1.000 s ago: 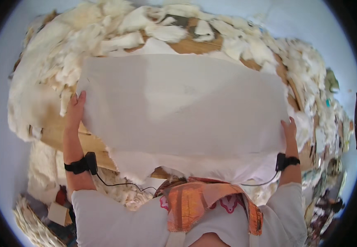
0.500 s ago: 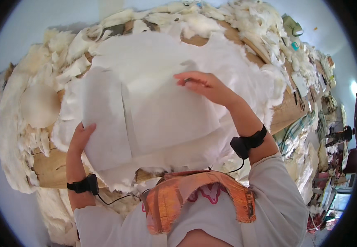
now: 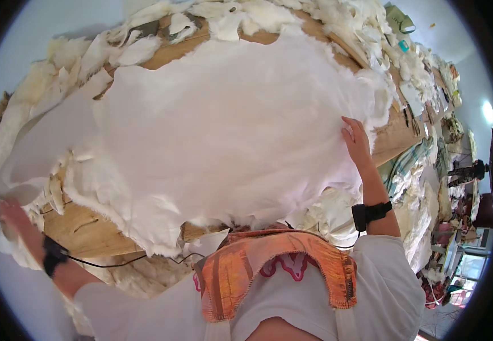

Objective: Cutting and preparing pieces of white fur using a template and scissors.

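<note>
The person is spreading both arms across a wooden bench, and the step in hand is seeming to be one of parting a pale sheet from a large white pelt. The pelt is lying broadly over the middle of the bench, its furry edges showing, while the sheet is slanting off beyond its left side, bending and curling near the left rim of the view. There the left hand is holding the sheet's near end; its fingers are apparently closing on that edge, though blur is hiding how tightly. The right hand is gripping nothing: its fingers are spreading loosely, slightly curving, over the pelt's right end, and whether they are pressing or barely touching is hard to tell. The next move is probably calling for a sure left grip, so that the sheet is not creasing, and a light right hand keeping the pelt flat.
</note>
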Demonstrator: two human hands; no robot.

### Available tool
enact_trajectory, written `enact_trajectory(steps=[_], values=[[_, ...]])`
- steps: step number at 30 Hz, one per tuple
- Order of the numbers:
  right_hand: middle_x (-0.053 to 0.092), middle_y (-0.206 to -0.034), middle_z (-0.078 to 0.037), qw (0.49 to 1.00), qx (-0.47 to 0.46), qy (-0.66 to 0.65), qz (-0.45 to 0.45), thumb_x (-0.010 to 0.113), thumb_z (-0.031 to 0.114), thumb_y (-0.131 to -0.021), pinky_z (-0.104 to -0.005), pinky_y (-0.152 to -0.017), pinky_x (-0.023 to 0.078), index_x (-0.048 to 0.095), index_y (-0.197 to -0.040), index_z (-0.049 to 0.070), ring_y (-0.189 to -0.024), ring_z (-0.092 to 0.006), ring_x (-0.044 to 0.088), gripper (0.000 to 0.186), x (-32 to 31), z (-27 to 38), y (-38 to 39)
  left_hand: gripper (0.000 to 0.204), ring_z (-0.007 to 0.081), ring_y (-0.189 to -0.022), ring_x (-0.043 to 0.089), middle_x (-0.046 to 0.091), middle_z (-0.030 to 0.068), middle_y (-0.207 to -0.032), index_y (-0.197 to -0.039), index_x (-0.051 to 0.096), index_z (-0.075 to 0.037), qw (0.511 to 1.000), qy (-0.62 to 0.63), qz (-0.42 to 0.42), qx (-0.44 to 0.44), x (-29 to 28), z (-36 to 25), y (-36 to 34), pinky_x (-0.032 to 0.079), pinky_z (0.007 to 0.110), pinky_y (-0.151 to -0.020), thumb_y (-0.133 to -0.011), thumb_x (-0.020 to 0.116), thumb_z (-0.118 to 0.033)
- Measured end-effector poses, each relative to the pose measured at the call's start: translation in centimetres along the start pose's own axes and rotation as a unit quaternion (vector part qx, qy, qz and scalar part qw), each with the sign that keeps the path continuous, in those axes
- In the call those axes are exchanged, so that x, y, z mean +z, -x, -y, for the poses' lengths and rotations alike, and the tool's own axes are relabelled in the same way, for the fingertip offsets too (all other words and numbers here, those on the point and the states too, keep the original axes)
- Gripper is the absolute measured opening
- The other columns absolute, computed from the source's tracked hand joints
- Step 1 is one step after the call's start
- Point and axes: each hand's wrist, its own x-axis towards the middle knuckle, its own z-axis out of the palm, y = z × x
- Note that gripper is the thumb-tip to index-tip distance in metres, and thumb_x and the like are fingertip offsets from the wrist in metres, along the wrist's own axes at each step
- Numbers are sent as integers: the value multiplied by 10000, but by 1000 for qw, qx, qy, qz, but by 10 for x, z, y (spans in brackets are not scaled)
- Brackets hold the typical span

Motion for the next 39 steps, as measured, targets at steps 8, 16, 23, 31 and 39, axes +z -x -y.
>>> enact_trajectory(steps=[8,16,23,31,39], values=[[303,-1581,-106,965,21,263,-2,414,406,-1008,-570,-1163,184,287,-1539,281,-1460,-324,260,560,45,-23,13,579,264,-1512,122,136,39,-1647,-1575,189,-266,681,-536,480,134,123,28,333,75,584,-1176,-1040,361,-403],[349,-1553,-123,974,28,219,-54,431,378,-1008,-527,-1157,216,349,-1517,253,-1442,-342,295,531,49,-4,49,567,276,-1522,59,125,8,-1652,-1576,180,-299,700,-547,447,107,89,45,358,12,665,-1133,-1045,292,-461],[516,-1413,-130,976,-28,204,-66,474,377,-969,-469,-1074,343,453,-1455,211,-1306,-304,475,514,20,-48,124,554,276,-1514,106,189,14,-1635,-1565,236,-277,694,-533,474,93,12,21,350,26,642,-1143,-1044,311,-451],[694,-1007,-155,898,336,150,-241,427,346,-1008,-520,-854,459,601,-1131,117,-989,-393,628,314,26,-42,76,534,265,-1468,261,334,50,-1574,-1528,340,-229,687,-537,457,175,80,102,251,141,604,-1151,-1045,343,-458],[696,-904,-190,853,413,199,-250,398,369,-1019,-565,-714,481,519,-1126,235,-842,-450,648,210,27,-68,72,606,256,-1507,148,200,37,-1633,-1580,181,-215,693,-536,470,112,102,88,284,99,573,-1166,-1049,226,-505]])
